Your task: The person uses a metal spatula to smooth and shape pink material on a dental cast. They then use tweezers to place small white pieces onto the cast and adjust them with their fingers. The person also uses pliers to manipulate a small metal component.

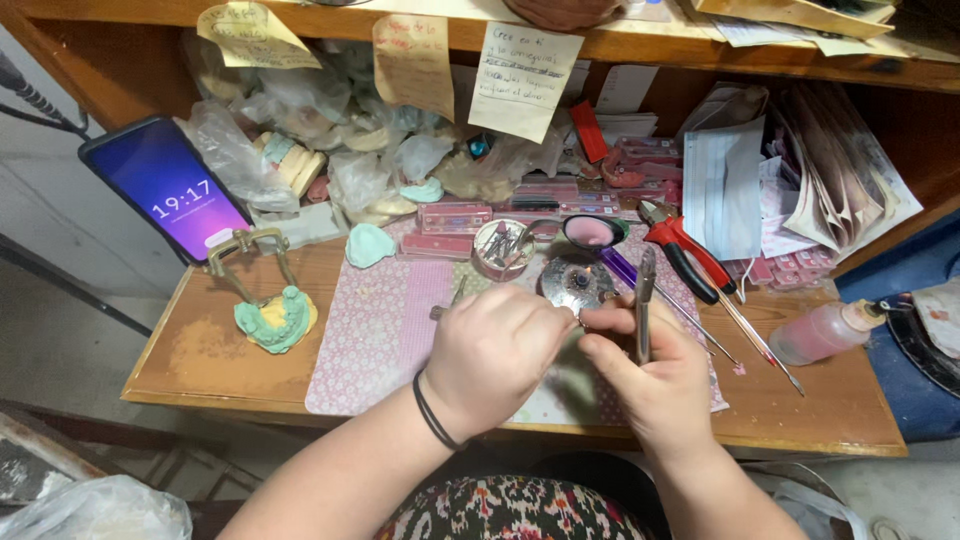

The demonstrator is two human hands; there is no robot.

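On a small wooden desk [200,350] covered partly by a pink patterned mat [375,330], two bare hands meet close together at the centre. The left hand [490,355], with a black band on its wrist, has its fingers curled together around something small; what it grips is hidden under the knuckles. The right hand [650,375] has thumb and fingers pinched on a slim metal tool [645,305] that stands nearly upright, its tip pointing away from the body. The piece being worked on sits between the two hands, just in front of a small round metal dish [577,283], and is too covered to make out.

Just beside the right hand lie red-handled pliers [680,255] and thin metal rods [750,340], with a squeeze bottle of pink liquid [825,332] lying on its side further right. A green dental mould on a brass hinged frame [270,305] stands well to the left, near a propped phone [165,185].

The likely risks: the tool could slip off the tiny piece and jab the left fingers, or the right elbow could knock the rods or bottle off the crowded edge.
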